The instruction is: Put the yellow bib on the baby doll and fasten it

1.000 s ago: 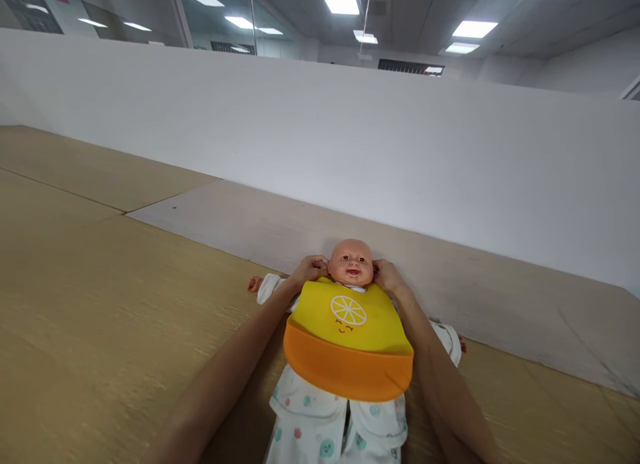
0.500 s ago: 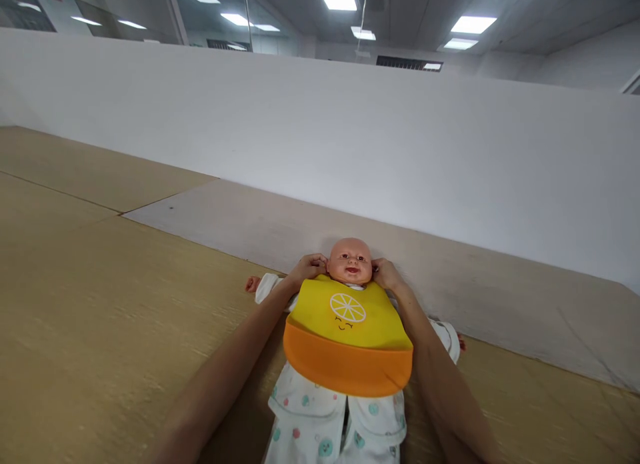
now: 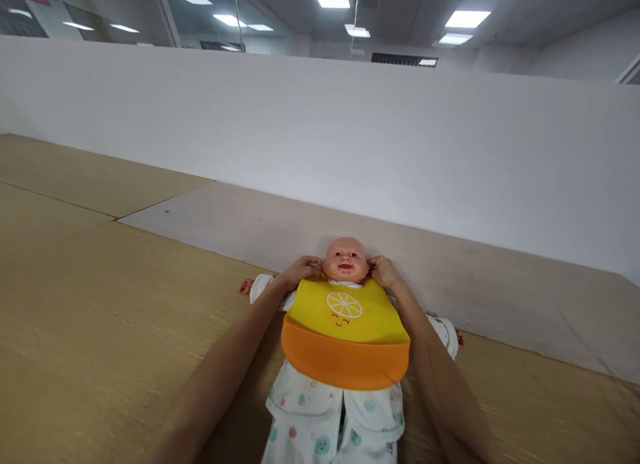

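Observation:
A baby doll [image 3: 345, 259] lies on its back in white clothes with small coloured prints, its arms spread. Over its chest is a bib [image 3: 346, 317], yellow with a white citrus slice and a smiling face, with an orange catch pocket along the bottom. My left hand [image 3: 301, 271] is beside the doll's head on the left, fingers closed on the bib's neck strap. On the other side, my right hand [image 3: 385, 272] pinches the opposite strap close to the ear. The strap ends behind the neck are hidden.
The doll lies on a wooden surface [image 3: 125, 304], its head on a paler greyish strip [image 3: 240, 214]. A white wall [image 3: 320, 131] rises just behind, with glass panels [image 3: 290, 17] above it.
The view has shifted slightly. Both hands stay at the sides of the doll's neck, with the bib's yellow top edge sitting slightly lower below the chin.

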Available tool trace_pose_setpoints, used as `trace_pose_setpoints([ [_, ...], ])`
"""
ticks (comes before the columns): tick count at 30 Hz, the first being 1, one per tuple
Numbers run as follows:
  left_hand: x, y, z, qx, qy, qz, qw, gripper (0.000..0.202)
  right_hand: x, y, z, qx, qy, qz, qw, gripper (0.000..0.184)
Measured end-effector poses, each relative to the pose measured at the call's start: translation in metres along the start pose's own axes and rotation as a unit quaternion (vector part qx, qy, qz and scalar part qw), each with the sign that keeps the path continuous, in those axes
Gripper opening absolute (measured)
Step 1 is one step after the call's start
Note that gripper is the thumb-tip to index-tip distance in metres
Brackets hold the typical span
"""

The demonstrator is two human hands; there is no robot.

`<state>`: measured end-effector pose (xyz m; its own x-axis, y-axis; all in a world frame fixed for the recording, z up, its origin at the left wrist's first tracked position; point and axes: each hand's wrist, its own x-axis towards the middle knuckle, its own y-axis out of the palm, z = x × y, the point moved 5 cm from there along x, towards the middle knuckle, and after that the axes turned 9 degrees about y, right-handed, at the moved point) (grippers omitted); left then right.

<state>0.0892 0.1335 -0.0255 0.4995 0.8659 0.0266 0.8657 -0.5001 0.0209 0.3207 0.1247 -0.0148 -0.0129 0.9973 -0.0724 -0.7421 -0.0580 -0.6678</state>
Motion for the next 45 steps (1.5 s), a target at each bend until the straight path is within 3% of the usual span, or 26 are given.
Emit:
trace_pose_setpoints([
  [13, 0.002, -0.003, -0.004, -0.019, 0.034, -0.051, 0.998, 0.021, -0.007, -0.002, 0.003, 0.002, 0.013, 0.030, 0.999, 0.028],
  [21, -0.002, -0.002, 0.001, 0.002, -0.006, -0.052, 0.999, 0.016, -0.011, -0.009, -0.001, 0.036, 0.021, 0.041, 0.998, 0.016],
  [25, -0.016, -0.003, -0.007, 0.017, -0.029, -0.052, 0.998, 0.026, -0.028, -0.016, -0.002, 0.078, 0.033, 0.039, 0.996, 0.033],
  [29, -0.042, -0.010, -0.026, 0.033, -0.031, -0.056, 0.997, 0.029, -0.063, -0.024, -0.011, 0.123, 0.062, -0.006, 0.990, 0.051],
  [31, -0.057, -0.013, -0.034, 0.036, -0.026, -0.042, 0.998, 0.028, -0.086, -0.029, -0.011, 0.126, 0.028, -0.033, 0.991, 0.047],
  [34, -0.077, -0.012, -0.036, 0.044, -0.026, 0.002, 0.999, 0.036, -0.123, -0.031, 0.003, 0.015, -0.108, -0.040, 0.993, 0.052],
  [37, -0.091, -0.007, -0.036, 0.040, 0.009, 0.043, 0.998, 0.049, -0.154, -0.023, 0.014, -0.136, -0.195, -0.003, 0.971, 0.059],
  [39, -0.096, -0.006, -0.034, 0.034, 0.019, 0.041, 0.998, 0.049, -0.167, -0.020, 0.017, -0.183, -0.227, -0.021, 0.956, 0.060],
  [45, -0.103, -0.003, -0.025, -0.106, -0.057, -0.016, 0.993, 0.037, -0.179, -0.022, 0.015, -0.124, -0.294, -0.071, 0.945, 0.054],
])
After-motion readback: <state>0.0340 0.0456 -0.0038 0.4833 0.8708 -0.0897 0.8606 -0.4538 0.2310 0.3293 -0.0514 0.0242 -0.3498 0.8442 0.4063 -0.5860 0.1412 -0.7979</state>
